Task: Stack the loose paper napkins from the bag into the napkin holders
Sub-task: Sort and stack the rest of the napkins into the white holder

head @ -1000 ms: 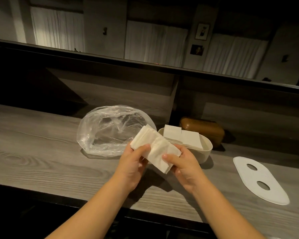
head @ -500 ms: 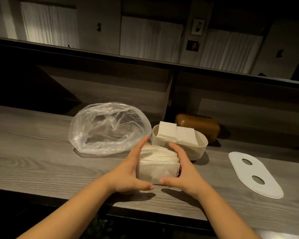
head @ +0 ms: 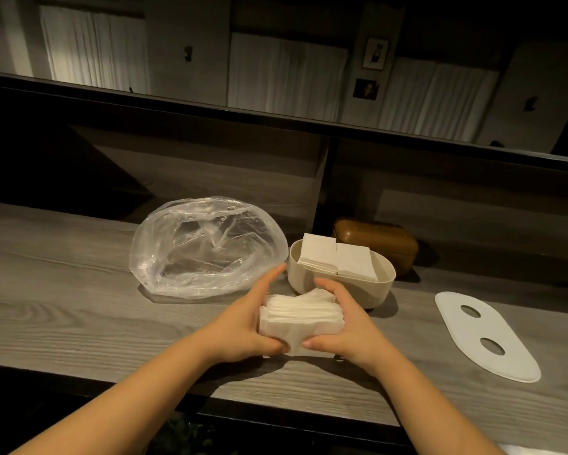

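A stack of white paper napkins (head: 300,318) stands on edge on the wooden counter (head: 62,310), squeezed between both hands. My left hand (head: 246,323) holds its left side with the thumb curled under the front. My right hand (head: 345,326) holds the right side the same way. Just behind the stack is a cream oval napkin holder (head: 312,280) with two piles of folded napkins (head: 336,259) in it. To its left lies a clear plastic bag (head: 203,247), open and looking empty.
A white oval lid with two holes (head: 486,333) lies flat on the counter to the right. A brown closed holder (head: 377,239) sits behind the cream one, against the back panel. A dark shelf ledge runs above the counter.
The napkins were held up in the air a second ago; both hands have brought them down onto the counter and now squeeze the stack together from its two sides.
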`<move>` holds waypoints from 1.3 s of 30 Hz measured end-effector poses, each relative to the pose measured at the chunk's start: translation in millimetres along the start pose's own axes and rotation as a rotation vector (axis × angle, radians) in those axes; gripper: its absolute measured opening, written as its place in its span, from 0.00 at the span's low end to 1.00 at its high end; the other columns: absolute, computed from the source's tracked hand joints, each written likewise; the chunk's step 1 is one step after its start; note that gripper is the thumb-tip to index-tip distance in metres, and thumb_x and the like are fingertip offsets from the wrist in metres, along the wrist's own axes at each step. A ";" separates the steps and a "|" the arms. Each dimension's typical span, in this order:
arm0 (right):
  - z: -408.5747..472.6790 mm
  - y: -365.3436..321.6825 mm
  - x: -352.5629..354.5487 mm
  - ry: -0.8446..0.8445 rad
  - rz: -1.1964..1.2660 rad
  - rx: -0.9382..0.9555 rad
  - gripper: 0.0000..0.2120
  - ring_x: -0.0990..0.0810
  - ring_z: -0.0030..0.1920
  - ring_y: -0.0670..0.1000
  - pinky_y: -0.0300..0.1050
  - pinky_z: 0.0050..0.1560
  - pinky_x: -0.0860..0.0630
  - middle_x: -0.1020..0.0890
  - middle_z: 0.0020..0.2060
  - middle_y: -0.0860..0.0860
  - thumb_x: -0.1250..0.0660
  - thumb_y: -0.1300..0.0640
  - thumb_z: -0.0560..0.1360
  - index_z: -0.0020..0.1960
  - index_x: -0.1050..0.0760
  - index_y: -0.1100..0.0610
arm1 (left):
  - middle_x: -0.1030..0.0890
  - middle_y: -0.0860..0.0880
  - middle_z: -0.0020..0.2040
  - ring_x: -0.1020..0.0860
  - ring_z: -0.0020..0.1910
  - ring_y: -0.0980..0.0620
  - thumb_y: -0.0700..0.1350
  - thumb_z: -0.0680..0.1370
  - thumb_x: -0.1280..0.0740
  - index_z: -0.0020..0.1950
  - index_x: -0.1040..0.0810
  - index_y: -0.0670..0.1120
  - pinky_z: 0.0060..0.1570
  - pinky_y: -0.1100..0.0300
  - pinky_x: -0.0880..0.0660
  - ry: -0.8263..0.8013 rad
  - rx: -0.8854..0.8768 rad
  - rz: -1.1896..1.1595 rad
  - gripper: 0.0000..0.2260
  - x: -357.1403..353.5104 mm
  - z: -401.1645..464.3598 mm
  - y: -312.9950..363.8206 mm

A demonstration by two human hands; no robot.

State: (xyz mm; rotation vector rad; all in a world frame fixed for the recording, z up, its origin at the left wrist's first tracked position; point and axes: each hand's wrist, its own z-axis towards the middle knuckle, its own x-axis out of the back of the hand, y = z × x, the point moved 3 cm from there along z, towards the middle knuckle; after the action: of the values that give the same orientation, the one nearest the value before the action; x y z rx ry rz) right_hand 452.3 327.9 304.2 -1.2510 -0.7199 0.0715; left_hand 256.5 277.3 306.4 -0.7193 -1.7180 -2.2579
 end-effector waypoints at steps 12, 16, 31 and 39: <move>24.4 -56.0 14.4 0.064 0.050 0.001 0.18 0.17 0.49 0.46 0.42 0.47 0.18 0.17 0.49 0.46 0.22 0.51 0.66 0.53 0.23 0.51 | 0.21 0.41 0.62 0.18 0.57 0.45 0.47 0.60 0.18 0.67 0.29 0.47 0.58 0.45 0.21 0.316 0.017 -0.840 0.38 19.3 29.8 13.9; 37.2 -67.4 -1.1 0.124 0.372 0.005 0.20 0.16 0.51 0.49 0.52 0.53 0.18 0.15 0.50 0.47 0.24 0.50 0.66 0.56 0.23 0.50 | 0.18 0.41 0.61 0.19 0.58 0.42 0.62 0.58 0.19 0.66 0.25 0.45 0.56 0.47 0.20 0.245 0.011 -0.986 0.41 15.4 41.2 27.3; 80.4 -102.5 20.1 0.128 -0.298 0.034 0.06 0.20 0.46 0.43 0.43 0.49 0.21 0.17 0.42 0.42 0.32 0.48 0.77 0.46 0.18 0.48 | 0.15 0.50 0.52 0.17 0.51 0.50 0.45 0.77 0.30 0.63 0.25 0.51 0.46 0.60 0.21 0.273 0.032 -0.692 0.14 8.5 42.1 -4.7; 96.3 -104.3 17.6 0.067 -0.316 -0.078 0.07 0.18 0.44 0.48 0.44 0.49 0.20 0.16 0.38 0.50 0.28 0.58 0.74 0.37 0.17 0.53 | 0.15 0.47 0.52 0.16 0.51 0.47 0.48 0.74 0.28 0.63 0.24 0.50 0.50 0.53 0.20 0.184 0.134 -0.802 0.17 1.9 42.8 -7.8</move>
State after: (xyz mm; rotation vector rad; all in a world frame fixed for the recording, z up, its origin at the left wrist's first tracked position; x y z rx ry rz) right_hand 380.7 380.3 416.3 -1.1938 -0.8603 -0.2584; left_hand 262.0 320.4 309.3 0.2729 -2.3005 -2.4990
